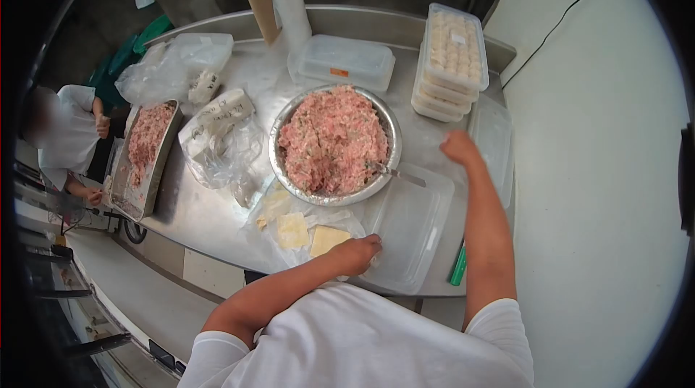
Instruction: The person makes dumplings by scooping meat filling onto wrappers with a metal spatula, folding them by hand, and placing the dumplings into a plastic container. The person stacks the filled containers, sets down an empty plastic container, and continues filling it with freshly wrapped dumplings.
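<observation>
My left hand (358,255) is closed at the left edge of a clear plastic container (405,232). Whatever its fingers hold is hidden. Beside it, stacks of pale yellow square dough wrappers (329,240) lie on crinkled plastic. My right hand (460,148) forms a fist over the table, just below a stack of lidded containers (454,48) with rows of pale dumplings inside. I cannot see what is in that fist. A steel bowl (396,135) heaped with pink ground meat mixture (333,138) stands ahead, and a metal utensil (402,175) rests on its right rim.
A lidded clear container (344,61) and paper rolls (291,15) stand at the back. Plastic bags (217,142) lie left of the bowl. Farther left is a metal tray (165,160) of meat, with another person (72,131) beside it. A green object (457,266) lies near the front edge.
</observation>
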`<state>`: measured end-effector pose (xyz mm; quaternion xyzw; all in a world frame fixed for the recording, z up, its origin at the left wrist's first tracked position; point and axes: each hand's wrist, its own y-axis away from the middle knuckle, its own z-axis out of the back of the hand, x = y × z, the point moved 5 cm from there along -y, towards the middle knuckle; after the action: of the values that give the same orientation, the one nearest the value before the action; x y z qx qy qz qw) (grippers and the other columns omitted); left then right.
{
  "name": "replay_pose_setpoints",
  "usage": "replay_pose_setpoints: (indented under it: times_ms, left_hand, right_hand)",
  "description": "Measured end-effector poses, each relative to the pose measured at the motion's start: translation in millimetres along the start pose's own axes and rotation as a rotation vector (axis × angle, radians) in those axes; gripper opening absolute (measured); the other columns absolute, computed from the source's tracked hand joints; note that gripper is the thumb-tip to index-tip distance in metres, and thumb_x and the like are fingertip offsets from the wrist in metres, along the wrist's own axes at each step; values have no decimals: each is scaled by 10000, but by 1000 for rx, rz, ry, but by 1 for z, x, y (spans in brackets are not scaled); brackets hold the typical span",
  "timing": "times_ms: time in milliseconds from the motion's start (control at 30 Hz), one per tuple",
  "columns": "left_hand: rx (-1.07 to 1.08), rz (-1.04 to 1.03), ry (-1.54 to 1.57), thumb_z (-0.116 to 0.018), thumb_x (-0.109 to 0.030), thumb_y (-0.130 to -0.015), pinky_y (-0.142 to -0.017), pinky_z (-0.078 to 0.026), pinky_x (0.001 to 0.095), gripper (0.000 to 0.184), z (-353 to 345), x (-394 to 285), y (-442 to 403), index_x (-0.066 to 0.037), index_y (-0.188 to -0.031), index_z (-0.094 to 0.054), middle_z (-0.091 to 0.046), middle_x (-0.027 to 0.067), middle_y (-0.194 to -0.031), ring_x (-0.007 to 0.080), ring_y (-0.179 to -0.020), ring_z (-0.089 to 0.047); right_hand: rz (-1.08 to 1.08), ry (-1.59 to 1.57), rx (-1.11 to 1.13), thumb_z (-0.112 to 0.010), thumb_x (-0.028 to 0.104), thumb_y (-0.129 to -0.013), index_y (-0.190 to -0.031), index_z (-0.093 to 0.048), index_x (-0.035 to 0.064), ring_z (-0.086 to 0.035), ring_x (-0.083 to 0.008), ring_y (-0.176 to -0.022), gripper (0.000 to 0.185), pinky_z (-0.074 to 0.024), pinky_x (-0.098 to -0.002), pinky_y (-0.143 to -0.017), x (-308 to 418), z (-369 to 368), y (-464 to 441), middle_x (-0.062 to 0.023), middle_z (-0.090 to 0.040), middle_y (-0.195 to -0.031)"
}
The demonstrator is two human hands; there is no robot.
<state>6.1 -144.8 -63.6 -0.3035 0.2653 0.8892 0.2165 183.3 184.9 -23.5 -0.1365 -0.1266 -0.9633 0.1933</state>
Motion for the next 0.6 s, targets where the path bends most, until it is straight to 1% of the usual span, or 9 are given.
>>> replay_pose_setpoints:
  times_ms: [100,133,233,300,400,467,500,567,600]
  left_hand:
    - [-35,-37,43,-641,-88,-832,-869,-547,458,409,0,-3,-6,-8,-1231,-594,-521,165,-1331,378,-1007,-658]
    - [-46,-42,54,-647,-92,-833,-877,-546,455,412,2,-3,-9,-19,-1235,-597,-521,169,-1335,378,-1023,-654]
    - [-54,-55,66,-663,-105,-834,-892,-543,451,415,9,-10,-12,-46,-1241,-603,-520,175,-1339,378,-1048,-646]
    - [-52,-62,63,-673,-112,-836,-898,-542,449,415,13,-13,-9,-63,-1242,-607,-519,177,-1339,377,-1057,-642]
    - [-144,-39,116,-695,-129,-837,-907,-538,445,375,22,-10,-3,-77,-1204,-636,-546,176,-1306,375,-1072,-638]
    - [-305,-77,179,-696,-66,-801,-871,-530,444,359,37,-12,6,-68,-1157,-646,-576,158,-1216,388,-1031,-634]
    - [-297,-69,185,-696,-66,-801,-871,-530,444,359,40,-13,9,-68,-1157,-646,-576,158,-1216,388,-1031,-634]
    - [-491,-59,264,-729,-55,-802,-861,-527,410,302,59,-13,16,-54,-1098,-670,-624,165,-1104,363,-1015,-637]
    - [-558,-95,275,-710,-5,-792,-845,-520,402,311,68,-19,17,-45,-1097,-662,-623,166,-1064,363,-995,-630]
  right_hand:
    - [22,-5,51,-602,147,-705,-760,-674,-13,-651,-427,-795,183,-504,-487,-730,36,83,41,-273,-659,-828]
    - [7,-5,57,-602,147,-705,-760,-674,-13,-651,-427,-795,183,-504,-487,-730,48,102,55,-273,-659,-828]
    - [-9,32,129,-605,142,-708,-753,-662,-2,-643,-428,-789,162,-506,-485,-717,74,124,100,-259,-655,-811]
    - [123,56,48,-601,137,-717,-762,-664,14,-641,-434,-786,145,-511,-488,-723,92,120,139,-245,-656,-806]
    - [61,-15,96,-597,143,-740,-809,-675,25,-640,-440,-814,158,-521,-501,-773,102,69,189,-240,-671,-844]
    - [-4,-46,115,-596,147,-759,-844,-670,15,-642,-434,-858,174,-520,-507,-810,106,17,209,-242,-678,-898]
    - [-41,-49,126,-595,149,-772,-867,-667,10,-643,-430,-882,184,-518,-512,-826,110,-10,216,-241,-678,-927]
    - [-62,-170,123,-627,190,-811,-937,-661,5,-645,-417,-917,227,-522,-501,-828,109,-72,220,-226,-663,-990]
    - [-76,-184,121,-627,190,-811,-937,-661,5,-645,-417,-917,227,-522,-501,-828,115,-83,223,-226,-663,-990]
